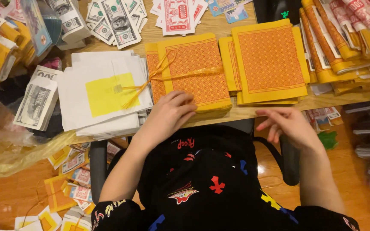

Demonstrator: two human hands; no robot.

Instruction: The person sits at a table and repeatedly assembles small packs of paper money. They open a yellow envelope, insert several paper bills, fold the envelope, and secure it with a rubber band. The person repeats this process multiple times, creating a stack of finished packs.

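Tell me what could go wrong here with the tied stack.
The tied orange paper stack sits at the table edge under the left hand; a push could tip it off. Its loose yellow ribbon trails onto the white paper stack and might snag. The right hand is off the table, steadying nothing.

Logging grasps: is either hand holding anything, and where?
Nothing is gripped. Left hand rests on the tied orange stack's near edge; right hand hovers empty.
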